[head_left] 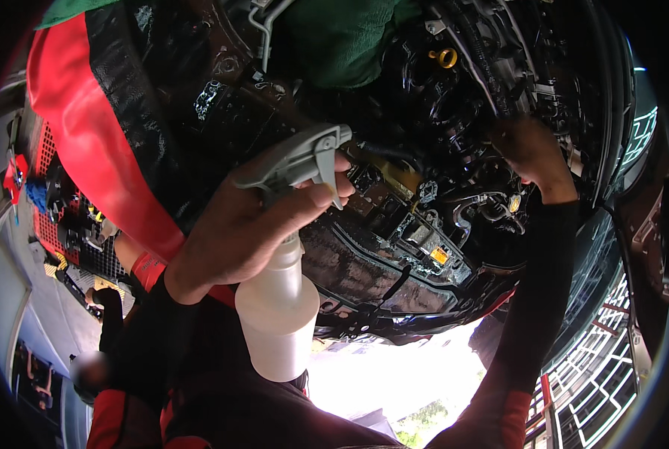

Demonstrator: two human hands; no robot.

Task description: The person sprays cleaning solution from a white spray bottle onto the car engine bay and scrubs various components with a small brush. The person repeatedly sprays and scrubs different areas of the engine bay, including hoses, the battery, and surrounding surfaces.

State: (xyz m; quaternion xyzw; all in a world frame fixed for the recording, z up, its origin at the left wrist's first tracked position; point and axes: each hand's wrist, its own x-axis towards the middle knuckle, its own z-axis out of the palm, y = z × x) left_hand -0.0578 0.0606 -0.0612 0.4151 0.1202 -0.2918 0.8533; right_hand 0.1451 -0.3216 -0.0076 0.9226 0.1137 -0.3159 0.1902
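Observation:
My left hand (226, 236) is wrapped round the neck of a spray bottle (278, 325), which is upright and slightly tilted. The bottle has a white body and a grey trigger head (301, 157). My thumb and fingers lie at the trigger, and the nozzle points over the open engine bay (394, 217). On the right, my right hand (536, 153) reaches down among the hoses and pipes of the bay. Its fingers are dark and blurred against the engine parts, so whatever they touch or hold is hidden. Wet, shiny patches show on several engine surfaces.
A green cloth (342, 41) lies over the far part of the engine. Beside it is a yellow ring-shaped part (445, 57). A red and black cover (87, 112) drapes down the left side. Another person (91, 370) is at the lower left, near a red perforated rack (48, 224).

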